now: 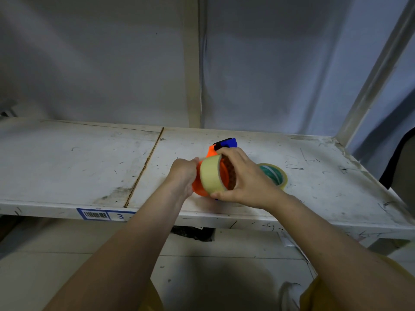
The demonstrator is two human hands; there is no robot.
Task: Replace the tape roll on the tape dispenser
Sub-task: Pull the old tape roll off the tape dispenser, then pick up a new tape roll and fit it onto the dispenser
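An orange tape dispenser [198,187] with a blue and black head [227,142] is held just above the white shelf [78,162]. My left hand [183,173] grips the dispenser from the left. A pale yellow tape roll [210,175] sits at the dispenser's orange hub, with a brown inner core showing. My right hand [244,178] clasps this roll from the right, thumb under it and fingers over its top. A second tape roll [275,173] with a green core lies flat on the shelf just right of my right hand, partly hidden by it.
The shelf is scuffed, with a seam [143,167] running front to back left of my hands. A barcode label [98,214] marked 3 is on its front edge. An upright post [192,63] stands behind, a slanted brace [377,70] at the right. A lower shelf [224,277] lies below.
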